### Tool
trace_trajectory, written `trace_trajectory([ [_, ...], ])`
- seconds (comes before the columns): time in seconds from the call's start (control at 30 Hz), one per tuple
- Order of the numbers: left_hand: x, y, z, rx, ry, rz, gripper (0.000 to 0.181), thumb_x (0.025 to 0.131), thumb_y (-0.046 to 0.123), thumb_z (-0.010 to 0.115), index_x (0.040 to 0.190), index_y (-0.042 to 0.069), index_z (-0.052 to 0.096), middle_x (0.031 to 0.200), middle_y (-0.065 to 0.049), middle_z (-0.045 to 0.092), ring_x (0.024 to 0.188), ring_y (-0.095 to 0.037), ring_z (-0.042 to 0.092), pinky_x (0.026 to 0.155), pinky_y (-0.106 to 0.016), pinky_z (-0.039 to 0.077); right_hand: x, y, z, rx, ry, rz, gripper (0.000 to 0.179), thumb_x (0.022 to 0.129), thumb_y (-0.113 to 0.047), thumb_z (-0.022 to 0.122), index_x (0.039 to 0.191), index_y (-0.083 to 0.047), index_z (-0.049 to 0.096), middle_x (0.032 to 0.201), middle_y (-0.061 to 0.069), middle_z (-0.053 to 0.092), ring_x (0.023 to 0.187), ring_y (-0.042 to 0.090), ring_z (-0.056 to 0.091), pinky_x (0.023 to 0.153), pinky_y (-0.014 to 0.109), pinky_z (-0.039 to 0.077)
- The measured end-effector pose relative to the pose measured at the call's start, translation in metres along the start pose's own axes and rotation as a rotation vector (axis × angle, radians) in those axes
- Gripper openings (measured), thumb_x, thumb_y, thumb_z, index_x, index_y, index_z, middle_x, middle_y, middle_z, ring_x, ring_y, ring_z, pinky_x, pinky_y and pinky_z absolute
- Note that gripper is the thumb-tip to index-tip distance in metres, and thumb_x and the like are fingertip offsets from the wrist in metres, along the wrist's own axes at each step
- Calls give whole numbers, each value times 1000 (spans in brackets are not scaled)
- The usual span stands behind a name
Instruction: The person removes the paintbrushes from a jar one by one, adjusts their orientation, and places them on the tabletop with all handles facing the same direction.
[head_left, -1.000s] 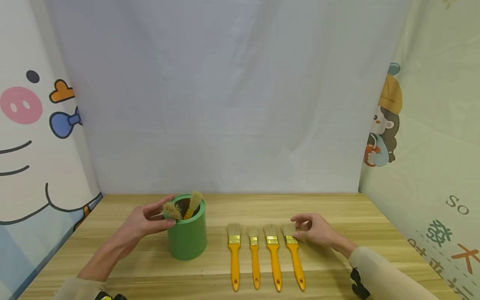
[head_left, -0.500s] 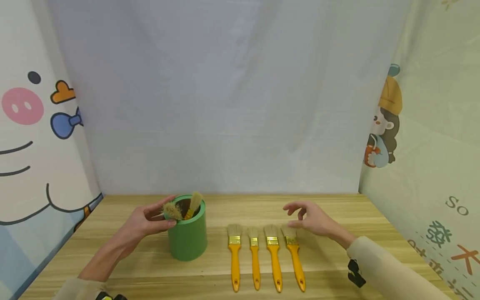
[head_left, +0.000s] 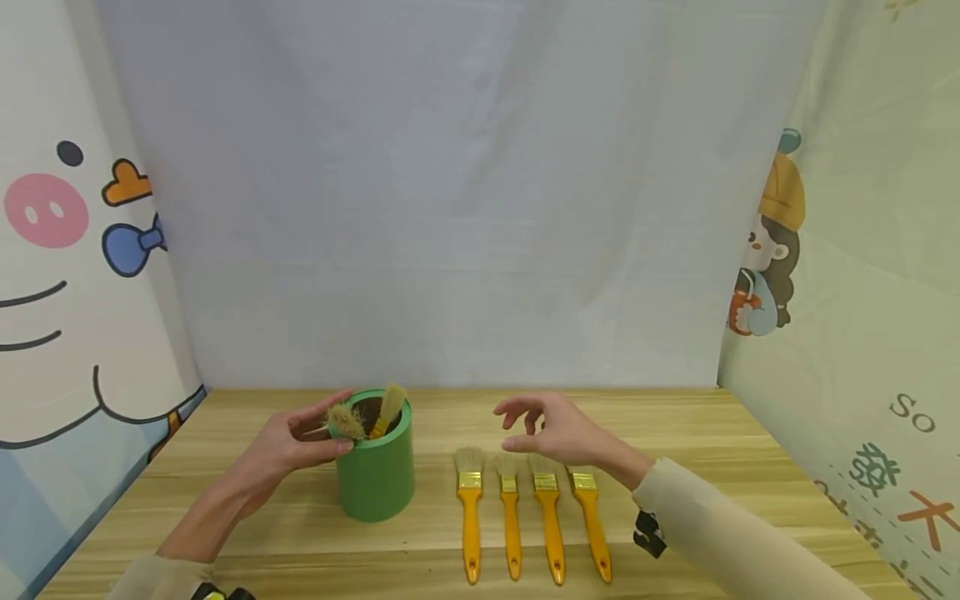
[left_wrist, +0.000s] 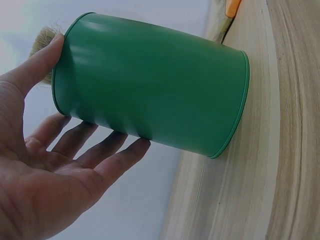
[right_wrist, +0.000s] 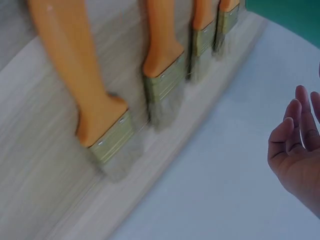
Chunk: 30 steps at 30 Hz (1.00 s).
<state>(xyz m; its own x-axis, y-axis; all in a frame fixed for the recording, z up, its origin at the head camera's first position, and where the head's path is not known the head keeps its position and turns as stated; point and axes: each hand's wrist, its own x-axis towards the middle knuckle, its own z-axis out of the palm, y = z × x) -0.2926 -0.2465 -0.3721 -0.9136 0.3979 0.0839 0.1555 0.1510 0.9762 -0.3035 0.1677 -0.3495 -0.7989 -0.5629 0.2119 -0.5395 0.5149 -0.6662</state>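
Note:
My left hand (head_left: 288, 446) holds a green cylindrical cup (head_left: 377, 483) by its upper left side. In the left wrist view the thumb (left_wrist: 42, 62) lies at the rim and the fingertips touch the cup's opposite side. Two bristle heads stick out of the cup: a frayed tan brush (head_left: 345, 422) and a flat paintbrush (head_left: 390, 408). My right hand (head_left: 555, 429) hangs over the bristle ends of the paintbrushes, fingers loosely bent, holding nothing. Several orange-handled paintbrushes lie in a row, among them one at the left (head_left: 470, 517) and one at the right (head_left: 592, 521).
The wooden table (head_left: 660, 550) carries everything. A pale cloth (head_left: 465, 208) hangs behind it, and printed sheets with cartoon figures stand at left and right, the right-hand sheet (head_left: 847, 333) near my right sleeve.
My right hand has risen from beside the rightmost paintbrush and moved left above the row. My left hand and the cup have stayed in place.

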Motion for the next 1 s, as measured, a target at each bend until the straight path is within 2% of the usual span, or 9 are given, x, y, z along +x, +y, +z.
trace_trajectory([
  [0.27, 1, -1, 0, -6, -4, 7, 79, 99, 18, 76, 166, 10, 35, 165, -30, 31, 146, -55, 35, 103, -49, 54, 33, -31, 23, -17, 23, -16, 37, 95, -19, 82, 130, -9, 73, 105, -5, 71, 80, 15, 60, 66, 29, 49],
  [0.53, 1, -2, -1, -1, -8, 13, 78, 99, 18, 76, 166, 10, 36, 167, -30, 26, 146, -55, 34, 103, -50, 54, 63, -52, 37, -31, 62, -12, 37, 96, -22, 81, 130, -9, 73, 107, -2, 72, 84, 17, 58, 71, 30, 48],
  [0.73, 0, -2, -1, 8, -7, 16, 78, 100, 18, 75, 166, 11, 35, 167, -29, 27, 145, -56, 35, 104, -53, 53, 84, -59, 47, -42, 70, -4, 39, 97, -25, 79, 133, -9, 72, 110, 3, 72, 84, 22, 60, 69, 29, 48],
  [1.0, 1, -2, -1, 9, -6, 11, 79, 100, 19, 75, 167, 10, 34, 164, -29, 34, 145, -55, 36, 105, -56, 51, 102, -63, 57, -22, 34, 12, 36, 99, -28, 78, 130, -9, 74, 110, 4, 71, 72, 14, 55, 60, 26, 45],
])
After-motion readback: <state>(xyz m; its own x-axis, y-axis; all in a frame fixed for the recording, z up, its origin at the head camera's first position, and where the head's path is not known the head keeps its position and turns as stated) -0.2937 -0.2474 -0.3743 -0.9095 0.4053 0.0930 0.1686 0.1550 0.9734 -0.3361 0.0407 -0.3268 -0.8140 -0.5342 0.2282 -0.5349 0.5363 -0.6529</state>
